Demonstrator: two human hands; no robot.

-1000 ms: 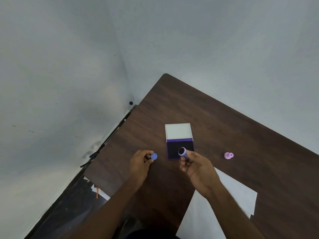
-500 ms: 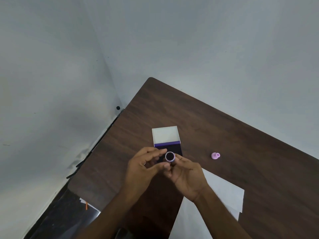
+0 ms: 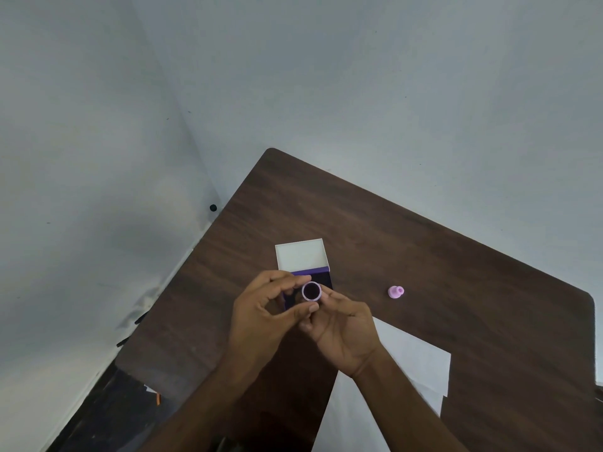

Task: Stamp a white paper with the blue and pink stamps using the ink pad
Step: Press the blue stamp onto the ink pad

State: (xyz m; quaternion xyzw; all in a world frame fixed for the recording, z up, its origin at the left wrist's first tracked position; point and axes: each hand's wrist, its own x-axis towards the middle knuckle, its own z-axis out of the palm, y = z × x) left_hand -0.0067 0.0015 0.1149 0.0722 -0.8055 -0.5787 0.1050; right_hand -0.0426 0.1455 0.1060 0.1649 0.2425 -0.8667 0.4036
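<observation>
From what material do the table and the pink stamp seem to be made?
Table: probably wood or wood-look laminate, matte; dark brown grain streaks run along it. Pink stamp: likely plastic, smooth; uniform colour and a moulded knob shape, though it is small.

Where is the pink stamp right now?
In the head view, the pink stamp lies untouched on the brown table, right of the open ink pad and beyond the white paper.

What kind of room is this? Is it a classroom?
Hard to say. It looks like a plain room corner used as a small craft or desk spot: bare pale walls, a dark wooden table pushed near the corner, and white paper with an open ink pad on it.
</observation>
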